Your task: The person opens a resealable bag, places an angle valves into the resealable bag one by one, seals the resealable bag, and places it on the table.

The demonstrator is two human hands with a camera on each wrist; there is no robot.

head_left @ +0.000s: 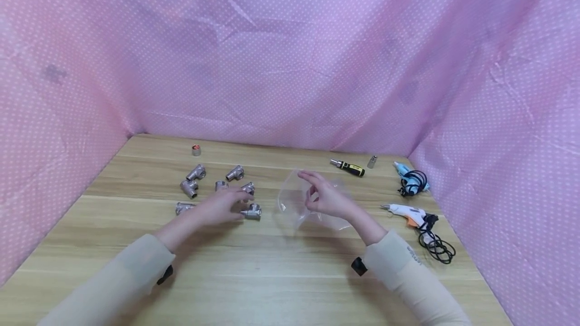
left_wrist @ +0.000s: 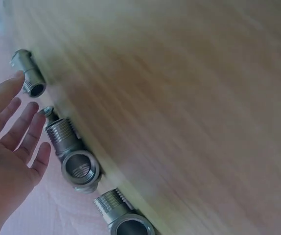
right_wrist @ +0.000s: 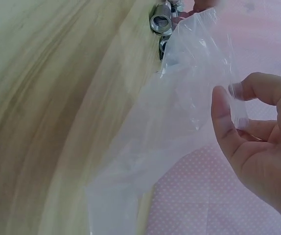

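Pipe fittings of grey metal lie scattered at the left centre of the head view on the wooden tabletop. The left hand reaches flat among them, fingers straight and spread, holding nothing; it covers part of the group, so the count is unclear. In the left wrist view its fingertips lie just beside 1 fitting, and a lower fitting is cut off by the bottom edge.

At the centre of the head view the right hand pinches a clear plastic bag, thumb and fingers curled on the film. The bag is nearly see-through and its outline is hard to trace there; the right wrist view shows it draped toward the tabletop.

At the right lie a black-and-yellow screwdriver, a blue tool with a coiled cord and a white glue gun. A small metal cap sits at the upper left, blurred.
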